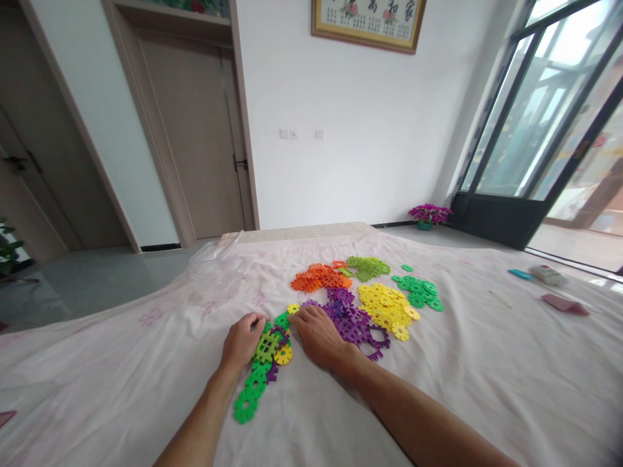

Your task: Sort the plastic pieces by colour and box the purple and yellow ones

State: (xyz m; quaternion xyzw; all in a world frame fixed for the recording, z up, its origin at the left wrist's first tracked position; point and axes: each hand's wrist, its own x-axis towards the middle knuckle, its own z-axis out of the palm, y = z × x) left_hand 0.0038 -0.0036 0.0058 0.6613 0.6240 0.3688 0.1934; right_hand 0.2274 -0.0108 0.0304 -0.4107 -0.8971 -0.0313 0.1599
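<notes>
An assembly of interlocking plastic discs (256,381) lies on the sheet in front of me, with green round discs in a row and a light-green square piece, purple pieces and a yellow disc (283,354) joined on. Along its left edge, my left hand (242,342) is closed, thumb and fingers gripping its upper part. My right hand (317,334) bends over the upper right end, fingertips pressed together at a green disc there; the exact grip is hidden. Just beyond the fingers sits a small yellow disc (293,309). Close to my right hand spreads a pile of purple pieces (353,323).
Beyond the purple pile are orange pieces (318,277), light-green pieces (368,267), yellow discs (384,305) and green discs (419,292). A clear plastic bag (214,261) lies at the far left. At right are a white packet (548,275) and a pink item (564,304).
</notes>
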